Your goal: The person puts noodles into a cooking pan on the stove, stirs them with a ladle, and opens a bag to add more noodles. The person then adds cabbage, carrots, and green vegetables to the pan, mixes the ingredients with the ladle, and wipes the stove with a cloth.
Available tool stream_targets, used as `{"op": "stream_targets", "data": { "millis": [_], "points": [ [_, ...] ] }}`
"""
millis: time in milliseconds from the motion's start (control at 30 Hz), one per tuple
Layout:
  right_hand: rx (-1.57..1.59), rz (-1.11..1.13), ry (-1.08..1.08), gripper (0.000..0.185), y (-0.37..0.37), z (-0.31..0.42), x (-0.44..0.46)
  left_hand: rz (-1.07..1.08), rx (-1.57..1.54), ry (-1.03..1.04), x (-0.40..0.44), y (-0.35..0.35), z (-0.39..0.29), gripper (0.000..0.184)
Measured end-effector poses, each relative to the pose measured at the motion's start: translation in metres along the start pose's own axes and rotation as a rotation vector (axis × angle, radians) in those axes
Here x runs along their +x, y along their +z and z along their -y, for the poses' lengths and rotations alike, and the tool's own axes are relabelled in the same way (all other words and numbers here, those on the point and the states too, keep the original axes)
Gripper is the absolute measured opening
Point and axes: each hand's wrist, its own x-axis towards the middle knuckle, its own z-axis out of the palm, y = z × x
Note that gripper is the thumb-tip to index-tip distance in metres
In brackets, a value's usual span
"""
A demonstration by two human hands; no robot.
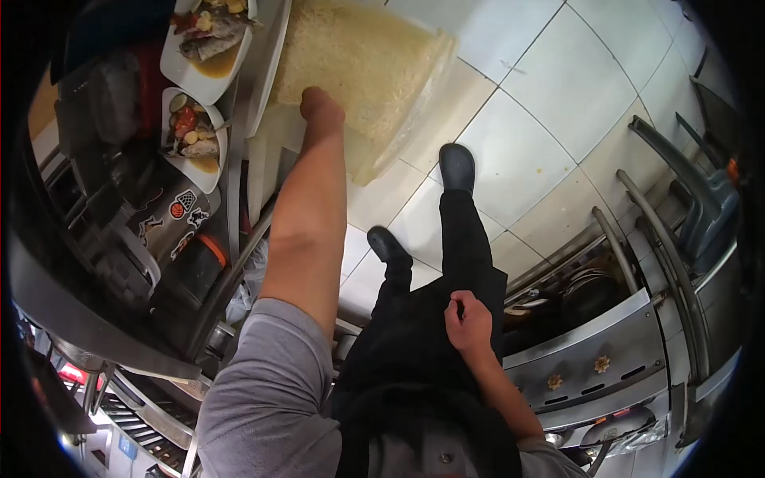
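My left hand (pixel 323 110) reaches out at the end of a stretched arm, over the near side of a wide, clear-sided tub or bag of pale yellowish, shredded-looking stuff (pixel 362 68). Its fingers point away and are hidden, so I cannot tell whether they grip anything. Curled into a loose fist, my right hand (pixel 470 325) rests close to my black apron (pixel 406 334); nothing shows in it. Left of my left hand, two white dishes (pixel 170 70) of whole fish with red and yellow toppings and brown sauce stand on a metal counter.
A dark case with stickers (pixel 171 219) lies below the dishes. To the right stands a steel stove (pixel 590 358) with knobs and pans, beside metal rails (pixel 669 263) and a grey plastic chair-like piece (pixel 705 199). My black shoes (pixel 457 169) are on white floor tiles (pixel 526 171).
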Motion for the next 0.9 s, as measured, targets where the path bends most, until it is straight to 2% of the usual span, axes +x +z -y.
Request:
{"op": "stream_targets", "data": {
  "millis": [100, 133, 167, 200, 233, 300, 467, 533, 600, 633, 700, 767, 833, 900],
  "points": [
    [-0.059, 0.04, -0.035, 0.011, 0.0, 0.007, 0.01, 0.048, -1.242, -0.344, 0.032, 0.007, -0.011, 0.032],
    [-0.038, 0.037, 0.017, 0.01, 0.0, 0.007, 0.011, 0.054, -1.247, -0.34, 0.022, 0.003, -0.025, 0.032],
    [-0.016, 0.039, 0.071, 0.01, 0.001, 0.008, 0.01, 0.013, -1.288, -0.452, 0.009, -0.004, -0.036, 0.032],
    [-0.02, 0.037, 0.07, 0.01, 0.001, 0.008, 0.012, -0.029, -1.326, -0.568, 0.005, -0.005, -0.039, 0.032],
    [-0.031, 0.03, 0.026, 0.01, 0.002, 0.007, 0.013, -0.027, -1.33, -0.571, 0.006, -0.005, -0.038, 0.032],
    [-0.044, 0.023, -0.021, 0.01, 0.002, 0.008, 0.012, 0.327, -1.612, -0.183, 0.006, -0.009, -0.034, 0.033],
    [-0.079, 0.034, -0.019, 0.01, 0.001, 0.009, 0.017, 0.273, -1.392, -0.195, 0.055, 0.004, -0.05, 0.038],
    [-0.086, 0.043, -0.021, 0.01, 0.0, 0.011, 0.019, 0.234, -1.341, -0.217, 0.038, 0.005, -0.053, 0.039],
    [-0.083, 0.05, -0.025, 0.01, -0.001, 0.012, 0.022, 0.42, -1.343, -0.145, -0.006, -0.005, -0.07, 0.04],
    [-0.063, 0.038, -0.031, 0.01, -0.003, 0.013, 0.022, 0.418, -1.335, -0.148, -0.004, -0.009, -0.059, 0.04],
    [-0.039, 0.026, -0.041, 0.01, -0.007, 0.012, 0.026, 0.252, -1.519, -0.306, 0.012, -0.029, -0.031, 0.039],
    [-0.056, 0.03, -0.055, 0.011, -0.01, 0.008, 0.028, 0.236, -1.56, -0.063, 0.049, -0.04, -0.004, 0.04],
    [-0.041, 0.01, -0.066, 0.01, -0.012, 0.0, 0.03, -0.121, -1.497, -0.383, 0.085, -0.043, 0.003, 0.041],
    [-0.027, -0.004, -0.066, 0.01, -0.014, -0.002, 0.031, -0.09, -1.456, -0.346, 0.125, -0.046, 0.018, 0.042]
  ]
}}
